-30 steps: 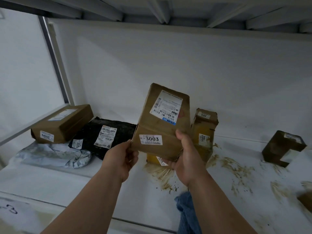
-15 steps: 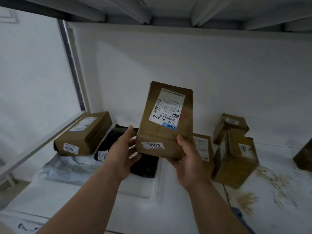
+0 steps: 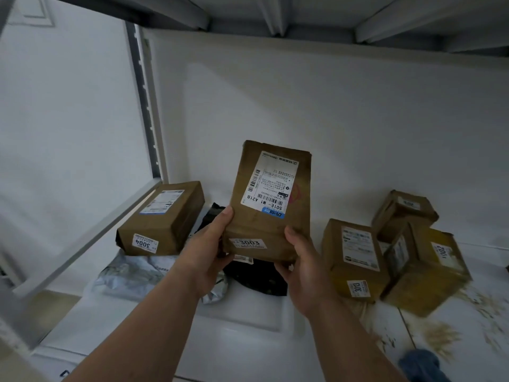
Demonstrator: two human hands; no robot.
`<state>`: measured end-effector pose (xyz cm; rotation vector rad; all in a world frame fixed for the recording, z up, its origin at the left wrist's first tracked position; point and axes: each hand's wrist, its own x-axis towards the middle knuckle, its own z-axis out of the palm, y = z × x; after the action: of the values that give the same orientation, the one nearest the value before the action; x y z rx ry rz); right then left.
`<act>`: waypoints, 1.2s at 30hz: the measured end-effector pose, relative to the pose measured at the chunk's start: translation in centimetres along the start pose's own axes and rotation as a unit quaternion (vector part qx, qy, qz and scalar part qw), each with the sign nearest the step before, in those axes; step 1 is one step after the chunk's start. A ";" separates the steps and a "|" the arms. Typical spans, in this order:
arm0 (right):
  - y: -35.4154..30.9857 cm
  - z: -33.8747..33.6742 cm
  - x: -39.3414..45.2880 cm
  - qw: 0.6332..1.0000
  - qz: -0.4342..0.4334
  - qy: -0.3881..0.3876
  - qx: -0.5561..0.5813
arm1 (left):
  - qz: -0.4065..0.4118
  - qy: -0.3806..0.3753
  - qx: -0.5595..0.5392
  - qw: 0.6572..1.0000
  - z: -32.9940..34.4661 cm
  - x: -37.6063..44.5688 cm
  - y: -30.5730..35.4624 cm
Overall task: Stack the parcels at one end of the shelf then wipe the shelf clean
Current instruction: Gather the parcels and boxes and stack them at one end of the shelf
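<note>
I see a white shelf (image 3: 248,334) with brown dirt (image 3: 440,334) on its right part. On the left end a grey bag (image 3: 132,274) lies flat, with the box marked 3004 (image 3: 162,216) on it and a black bag (image 3: 256,274) beside it. To the right stand the box marked 3013 (image 3: 352,257) and two more boxes, touching. My left hand (image 3: 203,260) and right hand (image 3: 305,274) each have a tight grip on the bottom corners of the box marked 3003 (image 3: 270,202), up in the air over the black bag. A blue cloth (image 3: 421,365) lies at the front right.
</note>
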<state>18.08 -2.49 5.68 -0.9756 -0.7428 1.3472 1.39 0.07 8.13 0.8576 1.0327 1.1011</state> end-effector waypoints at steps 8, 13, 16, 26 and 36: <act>2.4 2.1 2.2 0.992 0.092 0.056 -0.060 | 0.015 0.082 0.124 0.989 -2.2 1.1 0.6; 3.3 3.5 3.1 0.989 0.112 0.063 -0.076 | 0.066 0.106 0.186 0.974 -3.8 1.9 1.0; 3.5 4.8 3.9 0.987 0.113 0.060 -0.094 | 0.089 0.121 0.211 0.966 -4.7 2.4 1.7; 3.0 8.2 7.3 0.987 0.101 0.027 -0.125 | 0.144 0.162 0.240 0.946 -6.6 5.2 4.2; 5.8 7.8 9.1 0.970 0.133 0.046 -0.200 | 0.091 0.172 0.547 0.814 -8.2 7.9 1.7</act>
<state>9.62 7.43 2.99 -1.4925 -0.8530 1.3970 -5.98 8.51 5.48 1.7306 1.9898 0.7528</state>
